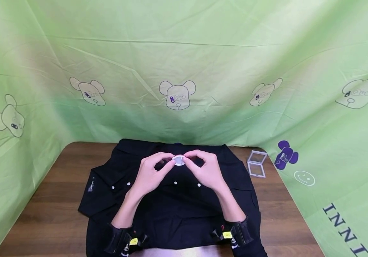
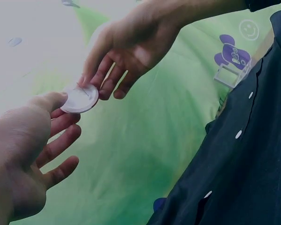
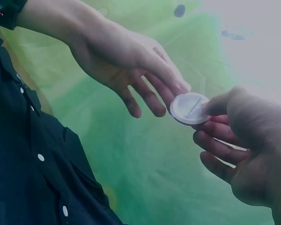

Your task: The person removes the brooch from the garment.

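Both hands hold a small round whitish disc (image 1: 179,160) above a dark shirt (image 1: 171,207). My left hand (image 1: 153,172) pinches the disc's left edge between thumb and forefinger. On the opposite edge, my right hand (image 1: 205,170) pinches it the same way. A thin dark line crosses the flat face of the disc (image 3: 189,108) in the right wrist view. The other fingers of the left hand (image 2: 33,150) fan out loosely below it in the left wrist view. White buttons dot the shirt, which is spread out with a sleeve folded at the left.
A small clear square case (image 1: 256,164) lies with its lid up on the right of the brown wooden table (image 1: 52,200). Green printed cloth (image 1: 132,64) hangs behind the table and along both sides. Each wrist wears a black strap with a camera.
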A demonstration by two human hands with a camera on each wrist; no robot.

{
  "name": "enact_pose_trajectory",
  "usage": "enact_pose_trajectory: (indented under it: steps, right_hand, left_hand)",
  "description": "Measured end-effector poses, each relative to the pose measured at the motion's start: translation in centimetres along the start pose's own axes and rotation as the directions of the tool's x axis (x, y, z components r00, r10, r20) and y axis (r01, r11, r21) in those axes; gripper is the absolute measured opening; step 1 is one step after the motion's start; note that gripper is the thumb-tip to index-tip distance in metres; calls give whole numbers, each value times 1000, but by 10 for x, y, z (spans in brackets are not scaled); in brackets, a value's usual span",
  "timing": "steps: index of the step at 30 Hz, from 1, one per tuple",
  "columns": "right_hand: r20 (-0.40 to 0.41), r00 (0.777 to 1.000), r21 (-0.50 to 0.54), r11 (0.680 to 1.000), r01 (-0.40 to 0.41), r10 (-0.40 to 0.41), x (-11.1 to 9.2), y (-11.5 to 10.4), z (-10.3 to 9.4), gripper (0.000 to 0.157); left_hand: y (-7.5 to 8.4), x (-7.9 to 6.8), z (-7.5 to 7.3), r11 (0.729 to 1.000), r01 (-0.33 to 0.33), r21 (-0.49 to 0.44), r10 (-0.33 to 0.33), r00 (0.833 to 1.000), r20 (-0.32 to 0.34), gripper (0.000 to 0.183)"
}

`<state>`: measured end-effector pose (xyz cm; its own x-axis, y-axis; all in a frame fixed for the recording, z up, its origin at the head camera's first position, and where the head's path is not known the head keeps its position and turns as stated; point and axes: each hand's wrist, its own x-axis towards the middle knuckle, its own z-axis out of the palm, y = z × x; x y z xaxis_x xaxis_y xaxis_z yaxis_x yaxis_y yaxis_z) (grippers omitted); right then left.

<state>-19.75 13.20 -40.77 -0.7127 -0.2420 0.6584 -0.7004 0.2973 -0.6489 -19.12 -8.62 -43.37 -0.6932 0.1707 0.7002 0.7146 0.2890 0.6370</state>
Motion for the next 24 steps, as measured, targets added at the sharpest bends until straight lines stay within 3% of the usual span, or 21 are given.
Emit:
enact_pose_trajectory:
  steps: [8,16,19,24]
  right_hand:
    - [44,999,41,999,-34,32,-2,4,-2,9]
    - [83,997,178,984,-19,4,-1,3,-3,24]
    - [107,994,223,974,-28,5,-1,2,-2,30]
    - [111,994,211,976,-46,23,-1,-3,-1,29]
  left_hand:
    - [3,0,2,999,-35,3,35,997,-70,7]
    - [7,1,3,999,3,-39,-8,991,-132,6]
    - [8,1,4,999,15,-48,-21,990,-137,6]
    - [10,2,5,999,3,-41,-8,991,-133,6]
